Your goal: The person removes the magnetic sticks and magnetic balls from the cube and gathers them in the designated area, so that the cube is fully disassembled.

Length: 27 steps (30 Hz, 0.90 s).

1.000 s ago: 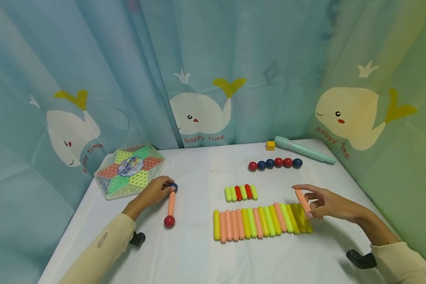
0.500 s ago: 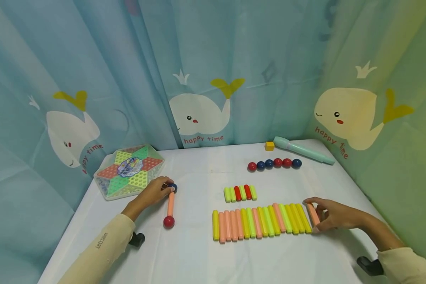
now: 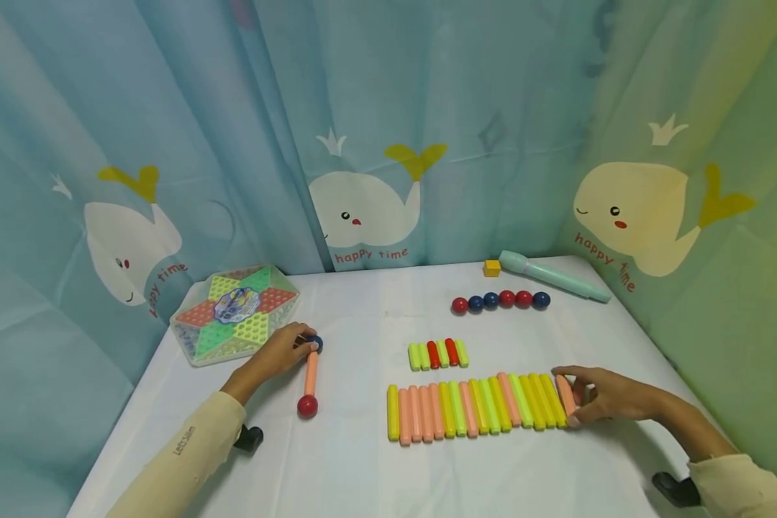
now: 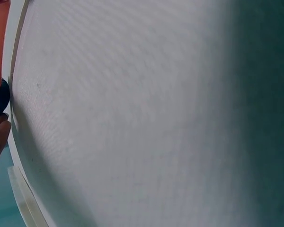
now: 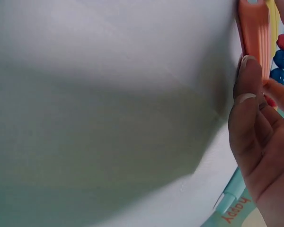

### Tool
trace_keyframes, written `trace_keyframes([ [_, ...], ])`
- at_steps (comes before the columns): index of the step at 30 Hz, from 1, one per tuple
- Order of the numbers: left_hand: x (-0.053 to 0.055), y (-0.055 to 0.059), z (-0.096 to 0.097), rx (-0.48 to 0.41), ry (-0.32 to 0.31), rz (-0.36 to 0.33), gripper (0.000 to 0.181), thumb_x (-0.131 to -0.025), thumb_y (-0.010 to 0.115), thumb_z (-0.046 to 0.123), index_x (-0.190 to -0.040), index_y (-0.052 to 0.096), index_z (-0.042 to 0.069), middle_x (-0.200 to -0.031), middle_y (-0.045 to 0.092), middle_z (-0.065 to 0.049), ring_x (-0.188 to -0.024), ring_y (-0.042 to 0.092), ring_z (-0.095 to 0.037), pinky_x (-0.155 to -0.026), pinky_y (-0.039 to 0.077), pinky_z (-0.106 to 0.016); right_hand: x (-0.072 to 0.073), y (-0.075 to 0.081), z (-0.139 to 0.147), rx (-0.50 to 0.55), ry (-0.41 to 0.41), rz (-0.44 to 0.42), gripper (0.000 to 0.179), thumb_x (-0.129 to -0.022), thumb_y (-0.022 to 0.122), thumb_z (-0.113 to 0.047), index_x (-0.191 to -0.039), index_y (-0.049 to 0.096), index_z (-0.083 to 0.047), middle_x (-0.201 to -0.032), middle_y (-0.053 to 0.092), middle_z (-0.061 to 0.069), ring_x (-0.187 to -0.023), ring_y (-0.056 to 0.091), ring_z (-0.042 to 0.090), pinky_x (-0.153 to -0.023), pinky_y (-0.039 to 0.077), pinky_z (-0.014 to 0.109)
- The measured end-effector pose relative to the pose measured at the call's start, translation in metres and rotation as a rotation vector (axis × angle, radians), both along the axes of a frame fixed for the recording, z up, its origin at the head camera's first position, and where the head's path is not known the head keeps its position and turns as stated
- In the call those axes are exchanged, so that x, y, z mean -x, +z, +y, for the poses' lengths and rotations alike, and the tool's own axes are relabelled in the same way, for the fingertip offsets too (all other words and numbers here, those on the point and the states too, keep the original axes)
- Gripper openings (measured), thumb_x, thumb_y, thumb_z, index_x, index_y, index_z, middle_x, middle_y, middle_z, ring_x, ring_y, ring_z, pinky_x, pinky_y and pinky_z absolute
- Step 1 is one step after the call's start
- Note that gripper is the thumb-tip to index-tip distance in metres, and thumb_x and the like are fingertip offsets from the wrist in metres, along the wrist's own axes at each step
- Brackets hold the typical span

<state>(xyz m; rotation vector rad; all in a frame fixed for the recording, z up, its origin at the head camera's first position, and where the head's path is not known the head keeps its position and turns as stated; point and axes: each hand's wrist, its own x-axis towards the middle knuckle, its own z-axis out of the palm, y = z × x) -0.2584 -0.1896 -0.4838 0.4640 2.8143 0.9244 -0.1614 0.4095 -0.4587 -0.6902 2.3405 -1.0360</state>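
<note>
At the left, my left hand [image 3: 283, 352] grips a dark blue ball [image 3: 316, 343]. A pink stick [image 3: 311, 374] joins that ball to a red ball [image 3: 307, 406] nearer me. The left wrist view catches the blue ball [image 4: 0, 100] and fingertips at its edge. My right hand [image 3: 611, 396] pinches another pink stick [image 3: 566, 394] between thumb and fingers, lying at the right end of a long row of yellow, pink and lime sticks [image 3: 468, 409]. In the right wrist view, the thumb and fingers hold this pink stick [image 5: 255, 33] by its ends and side.
Behind the long row lie several short lime and red sticks [image 3: 433, 354]. Farther back stand a line of red and blue balls [image 3: 491, 301], a yellow cube [image 3: 491, 268] and a mint-green tapered tool [image 3: 553, 278]. A clear star-patterned box [image 3: 197, 351] sits far left. Curtains enclose the table.
My right hand has brought its pink stick down to the table and right, then slid it left against the row's end. My left hand stays on the blue ball.
</note>
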Motion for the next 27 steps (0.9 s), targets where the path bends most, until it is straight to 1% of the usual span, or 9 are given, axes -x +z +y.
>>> trace_keyframes([
  [5, -0.001, 0.001, 0.0, -0.011, 0.001, 0.004, 0.029, -0.1, 0.063, 0.017, -0.124, 0.064, 0.002, -0.118, 0.064, -0.013, -0.11, 0.064, -0.027, -0.096, 0.054, -0.043, -0.003, -0.002, -0.004, 0.025, -0.048, -0.059, 0.084, -0.09, 0.072, -0.011, -0.148, 0.02, 0.019, -0.101, 0.054, 0.013, -0.078, 0.059, 0.008, -0.064, 0.05, 0.024],
  [8, -0.002, 0.002, 0.001, -0.013, 0.002, -0.001, 0.029, -0.1, 0.063, 0.017, -0.125, 0.063, 0.002, -0.118, 0.064, -0.013, -0.11, 0.064, -0.027, -0.096, 0.054, -0.043, -0.003, 0.0, -0.007, 0.014, -0.07, -0.058, 0.081, -0.093, 0.071, -0.013, -0.148, 0.021, 0.017, -0.103, 0.055, 0.014, -0.079, 0.061, 0.01, -0.066, 0.051, 0.024],
  [12, -0.003, 0.002, 0.001, -0.013, 0.0, -0.003, 0.03, -0.1, 0.063, 0.018, -0.125, 0.063, 0.002, -0.118, 0.064, -0.013, -0.11, 0.064, -0.027, -0.096, 0.054, -0.043, -0.003, 0.004, -0.009, -0.035, -0.077, -0.006, 0.073, -0.095, 0.07, -0.017, -0.145, 0.029, 0.018, -0.101, 0.06, 0.012, -0.078, 0.057, 0.006, -0.064, 0.048, 0.024],
  [15, -0.003, 0.003, 0.002, -0.012, 0.001, 0.001, 0.03, -0.1, 0.064, 0.018, -0.125, 0.063, 0.002, -0.118, 0.064, -0.013, -0.11, 0.064, -0.028, -0.096, 0.054, -0.044, -0.002, 0.006, -0.01, -0.066, -0.08, 0.015, 0.069, -0.095, 0.07, -0.019, -0.142, 0.036, 0.019, -0.101, 0.062, 0.01, -0.075, 0.055, 0.004, -0.061, 0.048, 0.024],
  [19, -0.003, 0.003, 0.002, -0.007, 0.005, -0.002, 0.03, -0.099, 0.064, 0.018, -0.125, 0.063, 0.002, -0.119, 0.064, -0.014, -0.109, 0.064, -0.028, -0.096, 0.054, -0.044, -0.002, 0.007, -0.011, -0.082, -0.079, 0.034, 0.068, -0.094, 0.07, -0.02, -0.14, 0.038, 0.019, -0.098, 0.062, 0.008, -0.072, 0.053, 0.003, -0.059, 0.047, 0.024],
  [22, -0.004, 0.004, 0.003, -0.006, 0.012, -0.012, 0.031, -0.099, 0.064, 0.018, -0.125, 0.063, 0.003, -0.119, 0.064, -0.013, -0.11, 0.064, -0.027, -0.096, 0.054, -0.044, -0.001, 0.009, -0.011, -0.09, -0.089, 0.042, 0.067, -0.095, 0.069, -0.02, -0.141, 0.038, 0.018, -0.097, 0.064, 0.007, -0.072, 0.055, 0.004, -0.059, 0.049, 0.024],
  [27, -0.004, 0.005, 0.004, -0.006, 0.025, -0.02, 0.031, -0.099, 0.064, 0.018, -0.127, 0.062, 0.004, -0.122, 0.064, -0.013, -0.111, 0.064, -0.027, -0.097, 0.054, -0.044, 0.002, 0.014, -0.015, -0.121, -0.124, 0.103, 0.056, -0.097, 0.067, -0.018, -0.137, 0.045, 0.014, -0.093, 0.066, 0.006, -0.065, 0.056, 0.006, -0.058, 0.049, 0.025],
])
